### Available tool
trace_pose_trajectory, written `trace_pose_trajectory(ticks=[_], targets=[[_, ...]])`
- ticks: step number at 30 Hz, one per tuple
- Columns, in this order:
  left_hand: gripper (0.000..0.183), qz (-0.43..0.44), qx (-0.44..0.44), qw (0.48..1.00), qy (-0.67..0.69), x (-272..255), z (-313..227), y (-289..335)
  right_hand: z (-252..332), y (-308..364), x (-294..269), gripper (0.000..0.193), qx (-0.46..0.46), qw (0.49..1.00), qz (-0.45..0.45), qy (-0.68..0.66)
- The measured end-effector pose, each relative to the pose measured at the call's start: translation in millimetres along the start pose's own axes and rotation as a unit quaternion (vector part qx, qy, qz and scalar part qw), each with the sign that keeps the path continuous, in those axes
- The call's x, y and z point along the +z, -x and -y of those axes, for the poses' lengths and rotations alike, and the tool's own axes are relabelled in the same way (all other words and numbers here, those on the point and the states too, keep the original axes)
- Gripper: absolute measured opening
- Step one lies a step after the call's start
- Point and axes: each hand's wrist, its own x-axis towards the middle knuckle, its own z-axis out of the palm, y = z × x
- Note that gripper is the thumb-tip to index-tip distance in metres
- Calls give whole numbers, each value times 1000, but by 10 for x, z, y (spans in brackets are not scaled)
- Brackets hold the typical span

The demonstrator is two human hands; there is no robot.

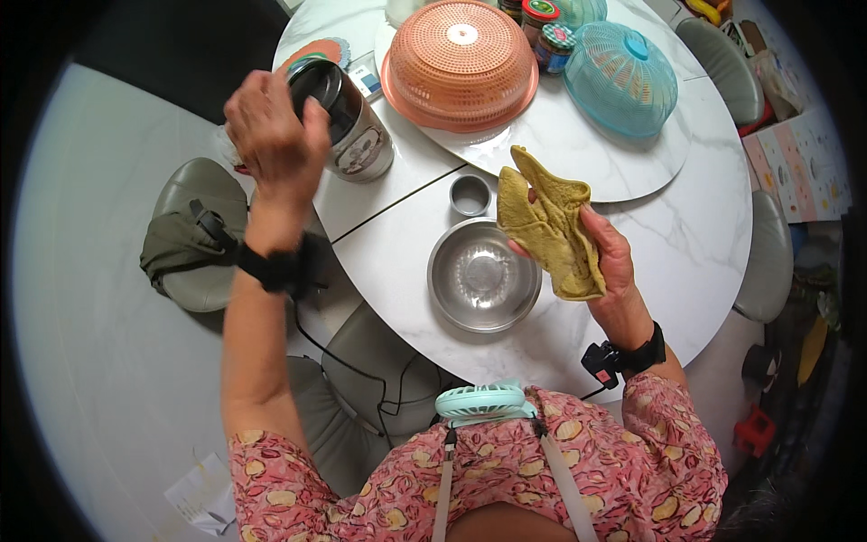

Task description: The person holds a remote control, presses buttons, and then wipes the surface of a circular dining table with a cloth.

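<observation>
My right hand [613, 255] grips a folded olive-yellow cloth [553, 226], holding it up over the table to the right of a steel bowl [485, 275]. Just beyond the bowl stands a small grey metal cup [470, 195]. My left hand [271, 131] is raised beside the top of a dark canister [362, 149] with a printed side. Its thumb is spread from the fingers and overlaps the canister in the picture; whether it touches cannot be told. The left fingers are slightly blurred.
An upturned orange strainer basket [461, 63], a blue mesh cover [623, 79] and lidded jars [554, 47] stand on the raised round board [632, 172] of the marble-patterned table [632, 307]. Grey chairs surround it; one holds a dark green bag [185, 244]. A cable [339, 348] hangs near my left arm.
</observation>
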Motion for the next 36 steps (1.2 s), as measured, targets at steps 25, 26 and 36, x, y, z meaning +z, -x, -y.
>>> trace_pose_trajectory(ticks=[25,26,36], targets=[[13,174,-219,960,9,-2208,-277,1199,-1005,-2733,-558,41,-249,510,-344,748],[14,176,-235,956,-6,-2317,-412,1351,-998,-2864,-751,45,-288,438,-354,775],[20,211,-360,904,-96,-3099,-1479,2213,-616,-3099,-785,49,-280,337,-115,891]])
